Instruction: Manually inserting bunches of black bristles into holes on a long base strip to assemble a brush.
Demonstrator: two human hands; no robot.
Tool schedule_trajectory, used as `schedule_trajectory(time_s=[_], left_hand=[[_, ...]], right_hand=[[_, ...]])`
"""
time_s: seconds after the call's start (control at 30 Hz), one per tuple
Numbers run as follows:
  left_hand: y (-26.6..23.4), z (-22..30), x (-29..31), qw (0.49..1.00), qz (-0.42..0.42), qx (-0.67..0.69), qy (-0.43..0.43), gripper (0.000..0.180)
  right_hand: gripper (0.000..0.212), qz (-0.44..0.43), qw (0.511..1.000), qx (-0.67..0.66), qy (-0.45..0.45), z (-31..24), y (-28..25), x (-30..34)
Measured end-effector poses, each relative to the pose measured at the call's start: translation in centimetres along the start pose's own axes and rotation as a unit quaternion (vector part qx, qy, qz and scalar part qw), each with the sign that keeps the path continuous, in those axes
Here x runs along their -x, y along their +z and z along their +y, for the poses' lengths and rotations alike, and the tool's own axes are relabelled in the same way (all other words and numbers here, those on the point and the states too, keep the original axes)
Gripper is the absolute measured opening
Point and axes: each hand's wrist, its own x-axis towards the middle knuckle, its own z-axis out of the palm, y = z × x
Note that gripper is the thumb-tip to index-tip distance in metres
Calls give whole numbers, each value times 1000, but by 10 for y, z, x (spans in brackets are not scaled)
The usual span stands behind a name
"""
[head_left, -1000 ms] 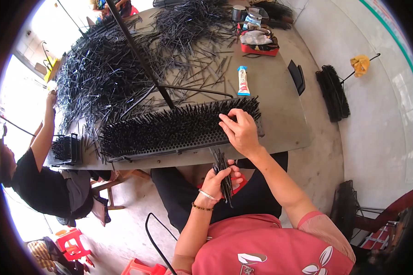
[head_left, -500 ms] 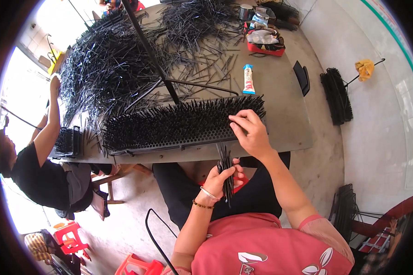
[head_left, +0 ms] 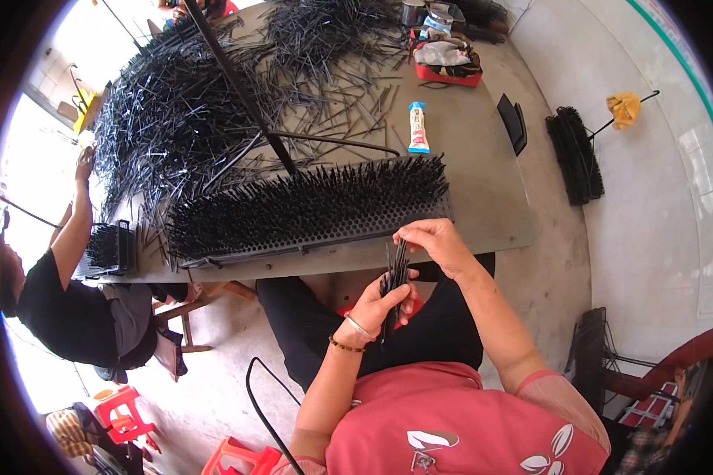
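Here black sticks (head_left: 397, 267) run through the left hand (head_left: 377, 304)

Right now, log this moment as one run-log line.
left hand: gripping black strip bundle; right hand: at bundle's upper end; perforated tray: on table, front holes bare

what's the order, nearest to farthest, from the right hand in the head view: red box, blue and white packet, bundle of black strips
1. bundle of black strips: in the left hand, by the right hand's fingertips
2. blue and white packet: on the table, ahead
3. red box: farther back
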Motion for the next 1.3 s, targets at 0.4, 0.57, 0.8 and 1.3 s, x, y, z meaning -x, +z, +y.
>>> schedule_trajectory(time_s=[0.4,0.57,0.8,1.3], left_hand=[[0,13,5,998,32,-27,47,32],[-8,16,9,999,-2,-42,16,33],[-13,11,8,997,75,-12,4,31],[-20,-5,4,992,122,37,16,27]], right_hand=[[19,104,992,-26,-59,-14,13,-13],[18,154,981,-55,-108,-14,4,-18],[17,212,965,-72,-136,-26,-11,-14],[15,301,921,5,-247,-6,-8,-14]])
